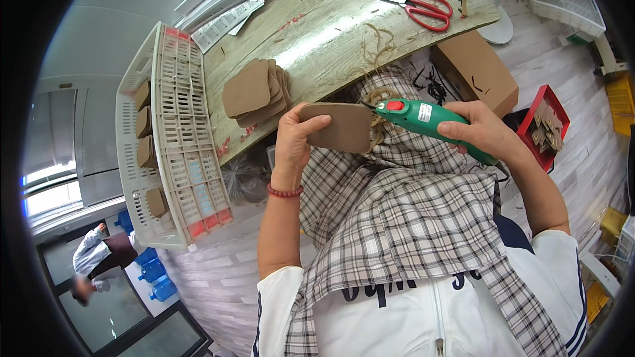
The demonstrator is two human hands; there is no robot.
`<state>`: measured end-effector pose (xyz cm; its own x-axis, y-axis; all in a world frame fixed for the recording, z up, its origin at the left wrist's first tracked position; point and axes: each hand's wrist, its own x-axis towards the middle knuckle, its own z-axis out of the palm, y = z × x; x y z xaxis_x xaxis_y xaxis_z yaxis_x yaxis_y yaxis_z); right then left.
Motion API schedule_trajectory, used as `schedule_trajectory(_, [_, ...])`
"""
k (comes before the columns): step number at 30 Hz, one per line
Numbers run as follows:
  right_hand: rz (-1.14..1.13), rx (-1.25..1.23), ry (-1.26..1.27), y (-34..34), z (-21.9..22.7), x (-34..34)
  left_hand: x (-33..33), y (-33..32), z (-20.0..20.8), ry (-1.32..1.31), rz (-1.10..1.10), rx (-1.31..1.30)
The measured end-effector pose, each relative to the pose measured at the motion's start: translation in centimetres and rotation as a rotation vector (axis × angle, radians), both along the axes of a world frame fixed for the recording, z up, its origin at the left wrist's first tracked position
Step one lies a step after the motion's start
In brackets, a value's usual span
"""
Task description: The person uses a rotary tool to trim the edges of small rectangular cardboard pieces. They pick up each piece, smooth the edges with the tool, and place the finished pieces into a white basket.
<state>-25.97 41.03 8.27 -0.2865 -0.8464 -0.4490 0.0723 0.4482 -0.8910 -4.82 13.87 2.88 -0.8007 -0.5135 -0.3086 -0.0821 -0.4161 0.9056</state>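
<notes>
My left hand grips a flat brown piece with rounded corners, its thumb lying on top, above my lap. In my right hand is a green handheld electric cutter with a red switch. Its dark tip reaches the upper right corner of the brown piece; whether it touches is too small to tell. Tan stringy trimmings hang between that piece's right edge and the cutter. A stack of similar brown pieces lies on the table's near edge, left of my hands.
Red-handled scissors and dark scraps lie on the table. At left stands a white plastic crate holding brown pieces. A cardboard box and a red tray of tan pieces are at right. Another person stands far left.
</notes>
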Motion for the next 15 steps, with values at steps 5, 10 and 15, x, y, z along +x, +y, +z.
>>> schedule_trajectory(5, [0.023, -0.002, 0.014, 0.0, 0.1, 0.1, -0.4, 0.3, 0.9, -0.054, -0.07, -0.036])
schedule_trajectory(10, [0.021, 0.019, 0.016, -0.1, 0.4, 0.4, -0.8, 0.7, 0.6, -0.067, -0.136, -0.016])
schedule_trajectory(15, [0.026, 0.019, 0.028, -0.4, 0.3, 0.7, -1.3, 1.5, 0.8, -0.099, -0.199, 0.007])
